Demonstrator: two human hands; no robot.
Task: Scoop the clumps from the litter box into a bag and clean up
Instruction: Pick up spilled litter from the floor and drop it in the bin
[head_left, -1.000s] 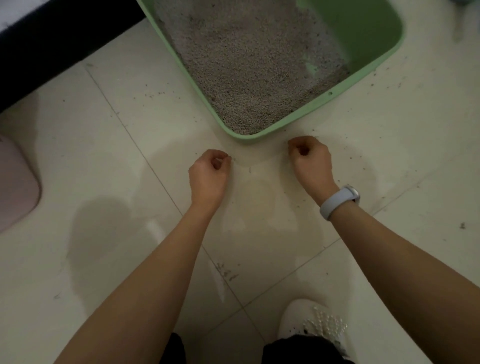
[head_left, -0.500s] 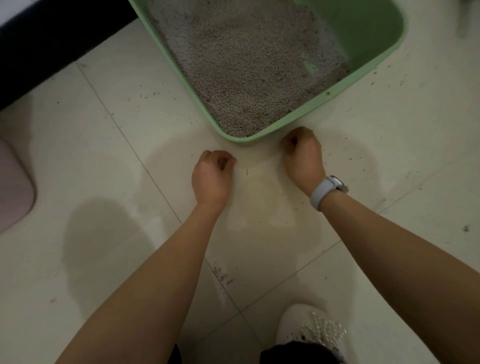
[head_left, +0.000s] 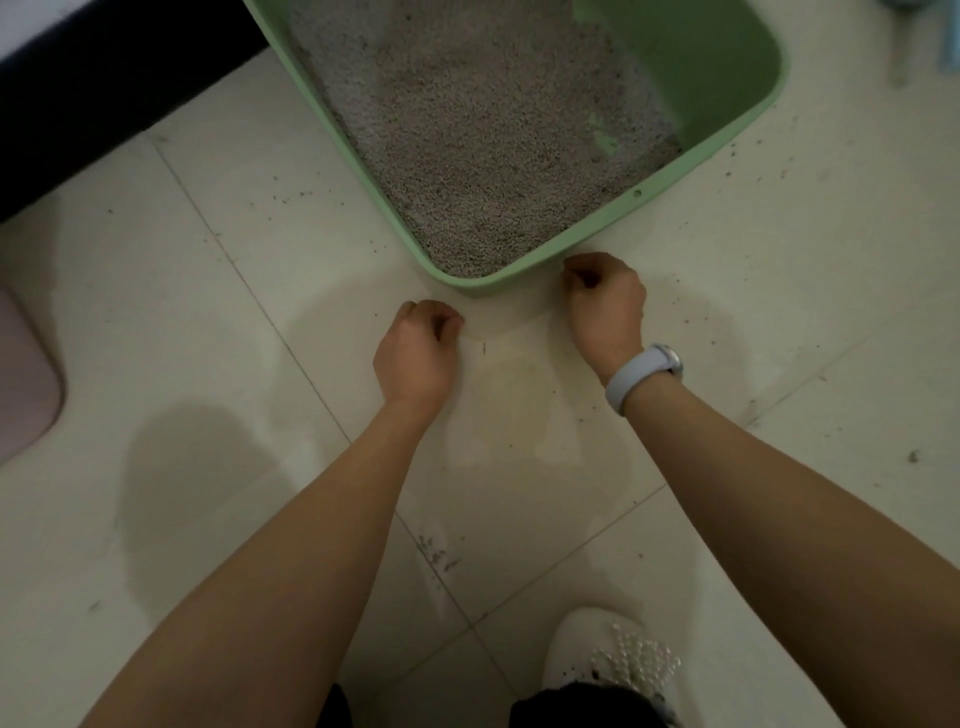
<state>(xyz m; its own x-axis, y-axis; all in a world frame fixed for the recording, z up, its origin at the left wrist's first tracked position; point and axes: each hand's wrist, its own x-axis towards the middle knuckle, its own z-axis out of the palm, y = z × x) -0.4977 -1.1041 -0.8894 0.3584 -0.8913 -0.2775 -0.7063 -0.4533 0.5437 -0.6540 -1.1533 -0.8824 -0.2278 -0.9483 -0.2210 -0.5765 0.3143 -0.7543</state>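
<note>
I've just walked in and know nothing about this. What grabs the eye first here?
The green litter box at the top, tilted across the view and holding grey litter. Just below its near corner, two hands with curled fingers seem to pinch the edge of a thin, nearly clear sheet, maybe a bag: the left hand apart from the box, the right hand close by its rim. Grains dot the pale tile floor around.

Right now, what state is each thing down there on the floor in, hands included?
Litter box: open-topped, holding grey litter banked toward its near corner, green bottom bare at the far side.
Clear plastic bag: flat on the tiles, its edge pinched at both sides.
Left hand: curled, pinching the bag.
Right hand: curled, pinching the bag beside the box.
Floor tiles: strewn with stray granules.
</note>
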